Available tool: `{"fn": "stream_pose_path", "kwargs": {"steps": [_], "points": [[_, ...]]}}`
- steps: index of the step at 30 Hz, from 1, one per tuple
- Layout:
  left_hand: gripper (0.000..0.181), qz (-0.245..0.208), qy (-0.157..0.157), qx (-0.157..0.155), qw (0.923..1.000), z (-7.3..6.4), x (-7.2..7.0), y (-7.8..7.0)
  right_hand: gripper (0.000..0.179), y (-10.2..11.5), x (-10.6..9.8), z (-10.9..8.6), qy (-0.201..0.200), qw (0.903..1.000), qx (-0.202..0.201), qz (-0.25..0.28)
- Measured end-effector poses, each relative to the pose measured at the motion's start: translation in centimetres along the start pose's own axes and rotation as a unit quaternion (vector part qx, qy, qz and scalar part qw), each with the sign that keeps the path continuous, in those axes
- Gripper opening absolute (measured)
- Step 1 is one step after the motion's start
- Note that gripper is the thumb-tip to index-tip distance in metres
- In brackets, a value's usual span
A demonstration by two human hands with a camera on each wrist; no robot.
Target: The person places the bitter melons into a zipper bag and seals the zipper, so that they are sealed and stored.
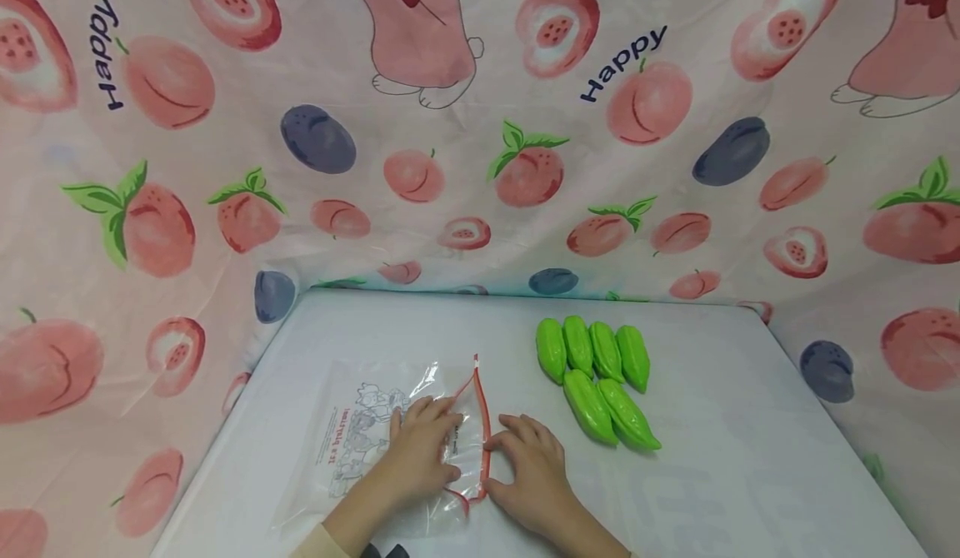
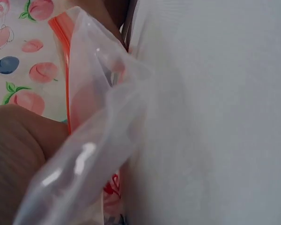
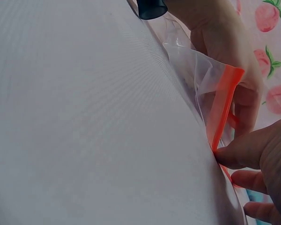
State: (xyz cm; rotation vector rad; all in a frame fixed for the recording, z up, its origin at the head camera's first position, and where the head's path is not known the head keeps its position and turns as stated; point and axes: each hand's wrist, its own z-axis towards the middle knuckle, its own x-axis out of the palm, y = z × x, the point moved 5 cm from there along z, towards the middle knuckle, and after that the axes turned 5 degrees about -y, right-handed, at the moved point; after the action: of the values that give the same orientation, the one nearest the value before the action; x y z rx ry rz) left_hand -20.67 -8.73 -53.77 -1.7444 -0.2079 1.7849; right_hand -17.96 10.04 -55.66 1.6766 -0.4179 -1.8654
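Observation:
A clear zip bag [image 1: 352, 433] with a red-orange zip strip and printed line drawings lies on the white table, its mouth to the right and parted. My left hand [image 1: 420, 450] lies over the mouth end, fingers and thumb bent at the upper lip, which is drawn leftward; the fingertips' hold is partly hidden. With thumb and index finger at the red strip, my right hand [image 1: 534, 466] holds the lower lip. The right wrist view shows the thumb [image 3: 239, 152] against the strip [image 3: 225, 103]. In the left wrist view, clear plastic [image 2: 93, 131] covers part of the scene.
Several shiny green star fruits [image 1: 592, 408] lie in two rows behind and right of my right hand. A fruit-patterned cloth [image 1: 480, 150] hangs around the back and sides of the white table [image 1: 720, 458]. Something dark [image 1: 386, 551] shows at the front edge.

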Motion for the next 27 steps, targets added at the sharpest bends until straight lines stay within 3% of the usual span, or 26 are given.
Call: {"fn": "stream_pose_path", "kwargs": {"steps": [17, 27], "points": [[0.078, -0.026, -0.004, 0.012, 0.9996, 0.19, -1.02, 0.87, 0.033, 0.17, 0.01, 0.22, 0.002, 1.0000, 0.003, 0.000], [0.070, -0.019, 0.005, 0.020, 0.9996, -0.11, -0.57, 0.45, 0.034, 0.22, -0.02, 0.38, 0.005, 0.9999, 0.007, 0.009]]}}
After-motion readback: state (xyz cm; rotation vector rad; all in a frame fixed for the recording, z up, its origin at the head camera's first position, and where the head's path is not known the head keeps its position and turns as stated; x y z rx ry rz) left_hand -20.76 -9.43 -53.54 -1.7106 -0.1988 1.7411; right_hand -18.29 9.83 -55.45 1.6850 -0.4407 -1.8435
